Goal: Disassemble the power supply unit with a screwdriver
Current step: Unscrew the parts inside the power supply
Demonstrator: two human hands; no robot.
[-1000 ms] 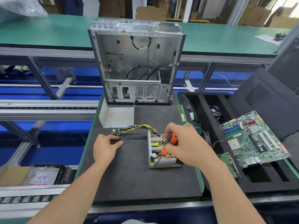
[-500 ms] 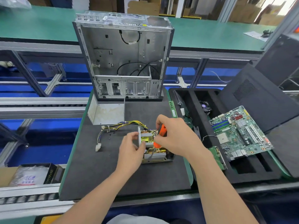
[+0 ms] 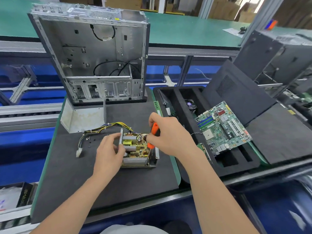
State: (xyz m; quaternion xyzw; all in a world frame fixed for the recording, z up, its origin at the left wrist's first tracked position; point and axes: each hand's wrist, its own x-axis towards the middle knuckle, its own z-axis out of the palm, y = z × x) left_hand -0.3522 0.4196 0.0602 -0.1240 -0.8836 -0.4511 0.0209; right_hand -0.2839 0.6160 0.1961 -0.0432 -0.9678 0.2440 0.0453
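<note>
The opened power supply unit (image 3: 137,150) lies on the black foam mat (image 3: 70,169), its circuit board and heat sinks exposed. A bundle of yellow and black wires (image 3: 108,126) runs from it to the left and ends in a white connector. My left hand (image 3: 109,152) grips the unit's left metal wall. My right hand (image 3: 168,135) holds an orange and black screwdriver (image 3: 154,130), with the shaft pointing down into the unit's right side. The removed metal cover (image 3: 82,116) lies behind the unit.
An empty computer case (image 3: 94,54) stands upright at the back of the mat. A black foam tray (image 3: 236,163) on the right carries a green motherboard (image 3: 222,127) and a fan. Loose screws (image 3: 89,140) lie left of the unit. A black side panel (image 3: 236,92) leans at right.
My left hand left the mat near the screws and moved right onto the unit's left wall. The right hand stays on the screwdriver over the unit. The view shifted closer.
</note>
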